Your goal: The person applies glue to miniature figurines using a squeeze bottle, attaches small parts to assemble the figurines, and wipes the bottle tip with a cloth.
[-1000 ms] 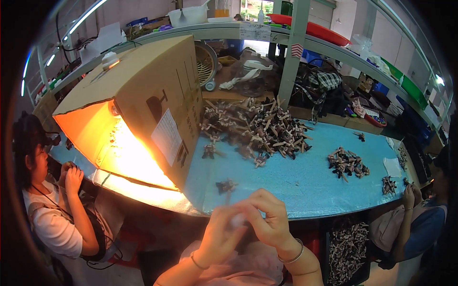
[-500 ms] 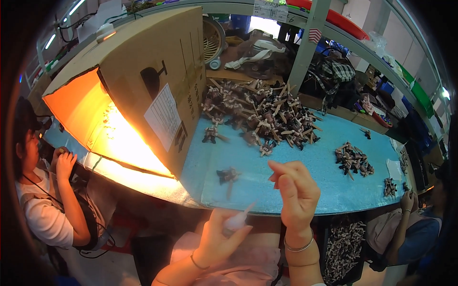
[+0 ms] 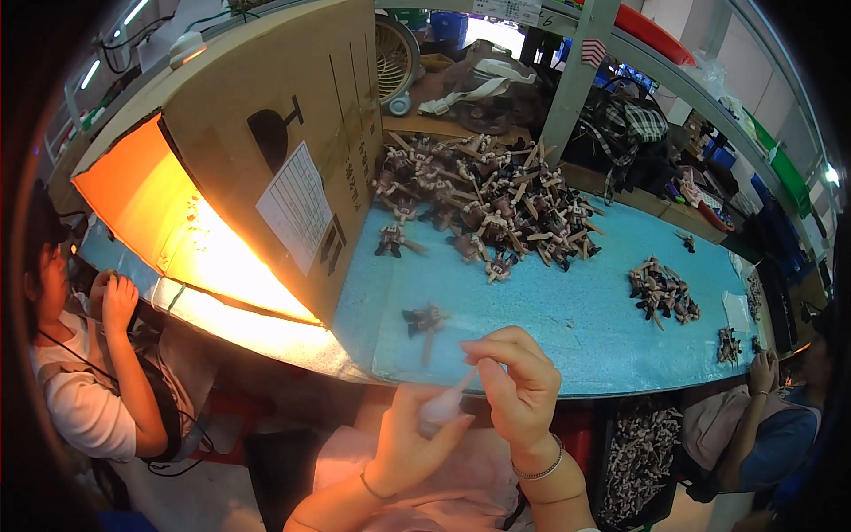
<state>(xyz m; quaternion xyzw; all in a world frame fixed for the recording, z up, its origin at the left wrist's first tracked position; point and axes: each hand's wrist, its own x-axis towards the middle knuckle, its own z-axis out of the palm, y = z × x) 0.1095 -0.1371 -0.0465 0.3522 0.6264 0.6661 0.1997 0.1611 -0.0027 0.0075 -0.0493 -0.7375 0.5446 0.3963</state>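
Less gap, right fingers (image 3: 512,352) to bottle (image 3: 442,408)

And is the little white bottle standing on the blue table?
No, the little white bottle is held in the person's left hand.

At the worktop's (image 3: 567,341) front edge, the left grip (image 3: 409,443) holds a small white bottle (image 3: 441,407); the right grip (image 3: 514,383) bends its fingers beside the nozzle tip. One small figure (image 3: 425,321) lies near that edge, a large heap of figures (image 3: 505,208) by the back edge.
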